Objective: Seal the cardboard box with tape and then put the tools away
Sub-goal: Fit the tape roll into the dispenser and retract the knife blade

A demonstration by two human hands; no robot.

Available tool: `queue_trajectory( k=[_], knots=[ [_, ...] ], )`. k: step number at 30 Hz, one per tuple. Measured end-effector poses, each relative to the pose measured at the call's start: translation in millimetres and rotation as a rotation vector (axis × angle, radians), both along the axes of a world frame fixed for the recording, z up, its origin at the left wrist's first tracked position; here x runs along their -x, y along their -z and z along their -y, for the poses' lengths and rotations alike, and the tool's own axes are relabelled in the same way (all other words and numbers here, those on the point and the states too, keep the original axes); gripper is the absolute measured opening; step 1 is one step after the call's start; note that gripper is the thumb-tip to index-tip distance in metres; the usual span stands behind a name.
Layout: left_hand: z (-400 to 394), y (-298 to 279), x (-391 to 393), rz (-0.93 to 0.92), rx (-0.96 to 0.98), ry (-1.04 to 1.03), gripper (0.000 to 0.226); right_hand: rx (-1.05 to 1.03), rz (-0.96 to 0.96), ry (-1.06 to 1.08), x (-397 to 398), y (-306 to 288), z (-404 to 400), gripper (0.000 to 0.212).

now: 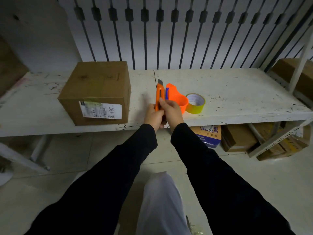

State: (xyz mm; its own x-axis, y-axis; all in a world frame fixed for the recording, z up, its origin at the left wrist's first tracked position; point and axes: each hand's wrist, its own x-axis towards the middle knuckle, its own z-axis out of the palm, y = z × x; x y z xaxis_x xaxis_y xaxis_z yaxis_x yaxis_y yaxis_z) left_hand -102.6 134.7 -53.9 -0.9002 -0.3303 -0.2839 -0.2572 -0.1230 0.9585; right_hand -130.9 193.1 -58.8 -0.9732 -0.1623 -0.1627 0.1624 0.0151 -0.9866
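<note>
A closed cardboard box (96, 92) with a white shipping label on its front stands on the left part of the white shelf (237, 92). Both hands hold an orange utility knife (159, 94) upright over the shelf's front edge, its blade tip showing at the top. My left hand (153, 116) grips the handle low down. My right hand (171, 111) pinches it higher, thumb on the slider. Just behind the knife lies an orange tape dispenser (178, 99) with a yellowish tape roll (195, 103).
Black vertical bars line the wall behind the shelf. Cardboard boxes (240, 139) and a blue and white carton (209, 135) sit on the floor under the shelf. More boxes stand at the far right (288, 72) and far left. Pale floor tiles lie below me.
</note>
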Motion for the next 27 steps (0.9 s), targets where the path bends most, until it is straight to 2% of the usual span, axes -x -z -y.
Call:
queue_trajectory(
  k=[4, 8, 15, 20, 25, 27],
  knots=[
    [1.0, -6.4, -15.8, 0.015, -0.187, -0.019, 0.03, 0.092, 0.05, -0.01, -10.3, -3.4, 10.8, 0.027],
    [-0.9, -16.0, -21.5, 0.015, -0.197, -0.085, 0.047, 0.128, 0.087, -0.014, -15.0, -8.3, 13.2, 0.024],
    [4.5, -22.1, -17.8, 0.05, -0.208, -0.137, 0.043, 0.144, 0.129, -0.106, -20.4, -14.9, 16.0, 0.019],
    [10.6, -18.6, -21.6, 0.094, -0.208, -0.129, 0.044, 0.159, 0.12, -0.22, -29.8, -14.3, 9.1, 0.025],
    [14.9, -23.7, -19.5, 0.069, -0.273, -0.135, 0.04, 0.082, 0.126, -0.161, -29.6, -15.4, 17.2, 0.018],
    [19.5, -28.7, -19.1, 0.072, -0.323, -0.143, 0.039, 0.125, 0.2, -0.128, -30.5, -16.2, 18.2, 0.018]
  ],
)
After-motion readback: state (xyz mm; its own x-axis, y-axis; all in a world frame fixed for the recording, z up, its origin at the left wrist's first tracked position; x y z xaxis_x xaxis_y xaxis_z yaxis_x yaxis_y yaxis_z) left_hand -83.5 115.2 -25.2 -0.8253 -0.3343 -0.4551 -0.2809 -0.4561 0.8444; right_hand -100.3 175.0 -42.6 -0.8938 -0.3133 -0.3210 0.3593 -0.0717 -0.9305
